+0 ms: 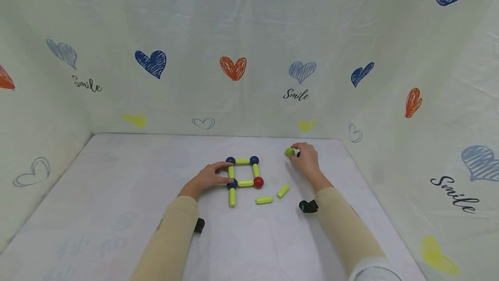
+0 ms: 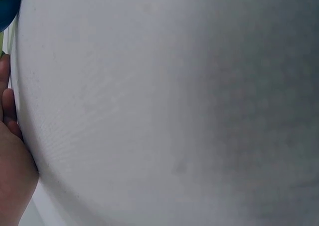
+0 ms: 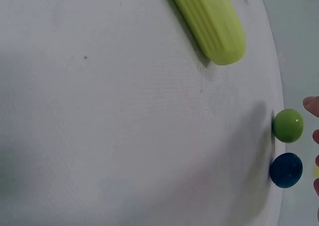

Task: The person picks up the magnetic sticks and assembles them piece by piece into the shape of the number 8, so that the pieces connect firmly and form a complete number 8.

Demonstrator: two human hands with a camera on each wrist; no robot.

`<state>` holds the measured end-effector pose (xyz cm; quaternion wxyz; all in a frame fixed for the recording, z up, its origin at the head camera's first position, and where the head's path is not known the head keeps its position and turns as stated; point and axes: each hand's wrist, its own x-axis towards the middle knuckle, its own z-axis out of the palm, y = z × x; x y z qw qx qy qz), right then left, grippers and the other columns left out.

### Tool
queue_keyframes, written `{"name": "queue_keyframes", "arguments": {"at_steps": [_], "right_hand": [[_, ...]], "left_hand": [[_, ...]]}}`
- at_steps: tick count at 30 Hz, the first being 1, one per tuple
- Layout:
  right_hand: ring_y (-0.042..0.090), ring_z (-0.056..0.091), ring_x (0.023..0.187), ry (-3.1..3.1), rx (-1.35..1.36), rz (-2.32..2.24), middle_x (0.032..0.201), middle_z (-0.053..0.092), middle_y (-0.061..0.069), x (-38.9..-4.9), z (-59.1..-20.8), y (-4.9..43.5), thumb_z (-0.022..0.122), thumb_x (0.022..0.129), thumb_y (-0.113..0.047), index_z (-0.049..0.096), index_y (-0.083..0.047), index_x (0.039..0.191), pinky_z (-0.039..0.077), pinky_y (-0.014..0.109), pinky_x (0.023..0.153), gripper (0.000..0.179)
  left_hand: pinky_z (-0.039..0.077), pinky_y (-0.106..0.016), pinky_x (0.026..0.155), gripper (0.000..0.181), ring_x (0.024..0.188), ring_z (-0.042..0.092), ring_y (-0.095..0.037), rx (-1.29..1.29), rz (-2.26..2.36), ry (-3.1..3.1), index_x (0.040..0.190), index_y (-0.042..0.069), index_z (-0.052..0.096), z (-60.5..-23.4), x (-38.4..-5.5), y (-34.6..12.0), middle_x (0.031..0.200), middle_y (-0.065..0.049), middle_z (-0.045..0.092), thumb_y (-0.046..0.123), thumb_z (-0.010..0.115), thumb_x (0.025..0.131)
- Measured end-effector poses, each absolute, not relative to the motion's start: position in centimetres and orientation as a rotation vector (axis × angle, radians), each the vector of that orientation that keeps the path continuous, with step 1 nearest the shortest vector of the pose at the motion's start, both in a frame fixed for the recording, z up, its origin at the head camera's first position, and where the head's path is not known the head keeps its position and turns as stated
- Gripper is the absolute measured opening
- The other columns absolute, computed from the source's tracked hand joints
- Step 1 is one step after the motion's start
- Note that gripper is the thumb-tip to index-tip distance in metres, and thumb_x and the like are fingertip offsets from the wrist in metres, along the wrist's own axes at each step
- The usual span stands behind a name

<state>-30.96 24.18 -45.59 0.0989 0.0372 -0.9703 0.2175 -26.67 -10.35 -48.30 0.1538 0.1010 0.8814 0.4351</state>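
While a square frame [image 1: 245,183] of yellow-green rods lay on the table [image 1: 117,211], with three dark blue balls and one red ball [image 1: 258,182] at its corners, the left hand [image 1: 205,178] touched its left side, finger and thumb apart, one near each ball there. From the lower left corner an extra rod [image 1: 232,197] ran toward the person. Two loose rods [image 1: 264,200] lay just right of that, well apart from the table's edges.

Farther right, the right hand [image 1: 306,159] was at a green ball [image 1: 290,151], its fingers loosely bent. Wide room stretched from the left sleeve [image 1: 167,237] to the table's left edge; the right hand had less, being near the far right corner. Behind rose a cloth [image 1: 195,25] printed with hearts.

Seen from the head, a dark ball was mostly covered by the right hand; the right wrist view showed it as a blue ball [image 3: 286,170] next to the green one, with a gap between fingertips and green ball. The left wrist view caught folded fingers [image 2: 9,105] that the head view hid; what they touched I could not tell.
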Motion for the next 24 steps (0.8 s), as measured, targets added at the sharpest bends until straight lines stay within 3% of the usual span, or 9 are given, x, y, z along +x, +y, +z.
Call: {"name": "queue_keyframes", "arguments": {"at_steps": [24], "right_hand": [[0.039,0.047,0.116,-2.924,0.031,0.633,0.117,0.060,0.017,-32.9,-47.1,24.0,0.075,0.087,-0.020,0.065,-0.006,0.118,0.036,0.055,0.095,0.035]], "left_hand": [[0.033,-0.051,0.109,0.061,0.127,0.044,-0.030,0.274,1.254,2.512,0.137,0.020,0.056,-48.4,-26.8,-10.3,0.126,-0.004,0.058,0.032,0.080,0.082]]}}
